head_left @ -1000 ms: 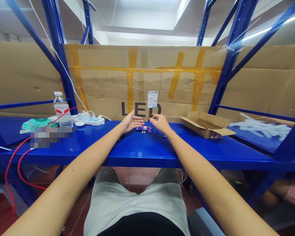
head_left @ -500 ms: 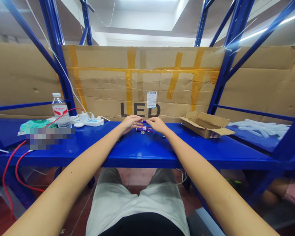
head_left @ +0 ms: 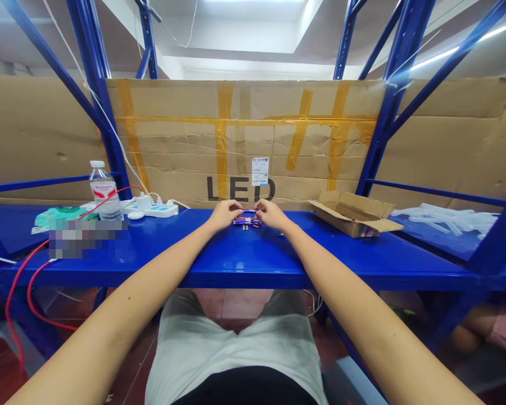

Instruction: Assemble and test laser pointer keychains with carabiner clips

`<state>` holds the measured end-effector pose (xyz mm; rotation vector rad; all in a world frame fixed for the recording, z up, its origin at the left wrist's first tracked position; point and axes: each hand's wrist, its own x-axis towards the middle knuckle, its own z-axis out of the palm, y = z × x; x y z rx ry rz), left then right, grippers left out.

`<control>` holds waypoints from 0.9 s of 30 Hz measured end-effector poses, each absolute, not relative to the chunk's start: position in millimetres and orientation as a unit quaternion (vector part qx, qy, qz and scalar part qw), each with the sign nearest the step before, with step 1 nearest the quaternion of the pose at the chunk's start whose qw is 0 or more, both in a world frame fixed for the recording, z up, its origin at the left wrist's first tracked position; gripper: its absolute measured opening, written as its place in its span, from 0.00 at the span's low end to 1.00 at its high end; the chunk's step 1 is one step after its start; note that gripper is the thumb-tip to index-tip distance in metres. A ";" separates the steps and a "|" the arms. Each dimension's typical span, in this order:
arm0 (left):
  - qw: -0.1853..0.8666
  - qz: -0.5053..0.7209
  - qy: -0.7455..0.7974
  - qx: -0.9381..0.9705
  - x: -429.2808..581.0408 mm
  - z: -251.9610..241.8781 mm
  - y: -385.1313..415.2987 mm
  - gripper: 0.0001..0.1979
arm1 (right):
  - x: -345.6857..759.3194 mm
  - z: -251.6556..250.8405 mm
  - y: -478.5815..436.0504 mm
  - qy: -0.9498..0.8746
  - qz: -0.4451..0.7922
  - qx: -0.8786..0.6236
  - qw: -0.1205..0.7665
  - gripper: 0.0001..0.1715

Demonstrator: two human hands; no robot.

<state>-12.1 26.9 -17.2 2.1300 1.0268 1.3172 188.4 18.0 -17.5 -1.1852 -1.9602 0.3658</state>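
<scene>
At the far part of the blue table, a person's two bare hands meet over a small group of shiny things. The left hand and the right hand face each other, each with thumb and fingers drawn into a narrow pinch, and between them they hold a slim blue-purple piece by its two ends, lying level across the gap. How firmly each pinch closes is too small to tell. Just below the held piece in the view, on the near side, a bundle of shiny purple sticks lies on the tabletop, with small silvery round pieces right in front of it. A small dark-blue item lies beside the right wrist; its exact form cannot be made out. Further to the right stands an open cardboard box with its flaps spread, and beyond it lies a pile of whitish tubes. Well off to the left, a clear bottle stands upright near a white power strip. Behind everything rises a taped cardboard panel printed with "LED".
</scene>
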 end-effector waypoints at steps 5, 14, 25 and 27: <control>0.225 0.480 0.372 0.762 -8.3 -18.1 27.9 0.02 | 189.2 -17.6 22.7 -0.778 0.096 -0.486 0.386 0.10; 0.266 0.504 0.372 0.733 -7.7 -14.6 24.8 0.07 | 191.5 -13.0 16.5 -0.796 0.007 -0.482 0.367 0.11; 0.142 0.438 0.447 0.767 6.6 -7.2 70.6 0.06 | 187.1 -18.1 63.8 -0.789 -0.046 -0.533 0.301 0.10; 0.143 0.433 0.462 0.761 9.1 -10.4 83.3 0.08 | 185.5 -19.3 71.9 -0.788 -0.048 -0.543 0.286 0.11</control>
